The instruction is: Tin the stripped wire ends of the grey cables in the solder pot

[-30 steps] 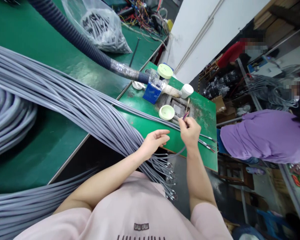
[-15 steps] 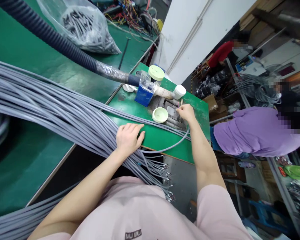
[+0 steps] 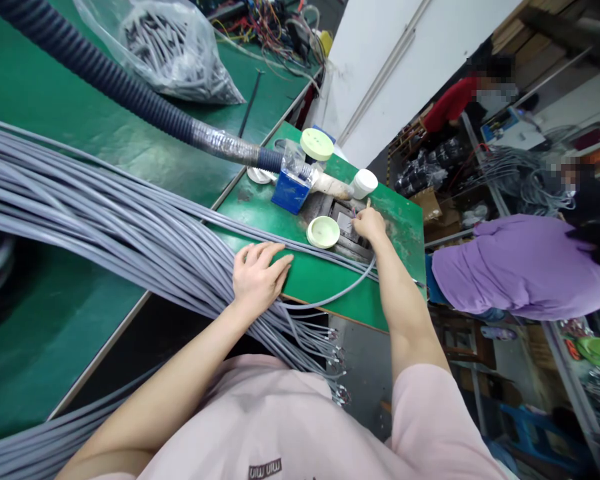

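My left hand [image 3: 258, 277] lies flat with fingers stretched out on a thick bundle of grey cables [image 3: 110, 220], at the edge of the small green table [image 3: 325, 280]. My right hand [image 3: 369, 225] is closed in a pinch on the stripped end of one grey cable [image 3: 337, 297], which loops back over the table front. It holds that end at a grey metal tray [image 3: 347, 230] set into the table, beside a pale green lid [image 3: 323, 232]. The bundle's bare wire ends [image 3: 330, 353] hang off the table front.
A dark ribbed hose [image 3: 130, 100] runs to a blue box [image 3: 291, 191] with a white jar [image 3: 364, 183] and a green-lidded jar [image 3: 317, 144] nearby. A plastic bag of parts [image 3: 165, 47] lies on the big green bench. A person in purple [image 3: 520, 267] bends at the right.
My right hand has reached forward from above the table front to the metal tray with the cable end. My left hand dropped flat onto the cable bundle.
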Action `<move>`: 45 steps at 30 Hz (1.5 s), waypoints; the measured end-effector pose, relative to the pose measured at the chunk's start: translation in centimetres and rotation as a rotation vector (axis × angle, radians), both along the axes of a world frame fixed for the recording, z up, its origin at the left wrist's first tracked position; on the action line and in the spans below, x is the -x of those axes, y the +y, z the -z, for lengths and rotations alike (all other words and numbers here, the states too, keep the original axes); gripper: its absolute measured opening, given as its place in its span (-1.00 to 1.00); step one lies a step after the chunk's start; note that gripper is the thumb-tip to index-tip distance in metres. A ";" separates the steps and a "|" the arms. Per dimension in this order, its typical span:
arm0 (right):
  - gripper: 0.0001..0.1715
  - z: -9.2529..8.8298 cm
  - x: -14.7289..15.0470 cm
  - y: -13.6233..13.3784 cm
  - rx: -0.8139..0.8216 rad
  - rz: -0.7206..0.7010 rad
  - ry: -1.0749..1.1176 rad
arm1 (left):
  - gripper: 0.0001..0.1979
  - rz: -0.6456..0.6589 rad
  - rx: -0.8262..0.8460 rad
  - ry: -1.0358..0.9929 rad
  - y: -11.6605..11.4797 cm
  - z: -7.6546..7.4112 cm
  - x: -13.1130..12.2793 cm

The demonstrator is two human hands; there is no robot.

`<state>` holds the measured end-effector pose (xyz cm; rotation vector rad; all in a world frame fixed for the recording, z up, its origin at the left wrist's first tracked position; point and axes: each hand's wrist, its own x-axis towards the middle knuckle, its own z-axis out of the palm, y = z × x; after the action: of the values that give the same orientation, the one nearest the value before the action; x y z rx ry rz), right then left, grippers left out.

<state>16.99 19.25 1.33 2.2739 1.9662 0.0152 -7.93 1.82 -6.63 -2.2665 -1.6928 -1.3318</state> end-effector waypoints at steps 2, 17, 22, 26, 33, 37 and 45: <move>-0.73 -0.2 0.0 -0.1 -0.001 -0.005 0.003 | -0.70 -0.026 -0.020 0.022 0.0 0.0 0.0; -0.67 -5.0 4.3 -5.3 -0.044 -0.481 0.192 | -0.57 -0.021 0.042 0.001 -0.3 -0.2 -0.2; -0.72 -3.3 5.9 -4.9 0.064 -0.484 0.060 | -0.55 0.001 0.066 -0.032 -0.3 -0.2 -0.2; -0.75 -3.0 6.6 -4.8 0.115 -0.461 -0.020 | -0.56 -0.010 0.052 -0.022 -0.3 -0.2 -0.2; -0.77 -2.9 7.3 -5.2 0.110 -0.437 -0.106 | -0.55 0.011 0.077 -0.054 -0.3 -0.1 -0.2; -0.74 -4.2 5.8 -5.2 0.043 -0.432 -0.069 | -0.56 0.002 0.081 -0.042 -0.3 -0.2 -0.2; -0.70 -4.6 0.9 -2.9 -0.084 -0.191 -0.080 | -0.57 -0.002 0.074 -0.041 -0.3 -0.3 -0.2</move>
<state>16.08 16.34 5.95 2.0879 2.1708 0.2095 -7.70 1.53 -6.30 -2.2916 -1.7859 -1.3462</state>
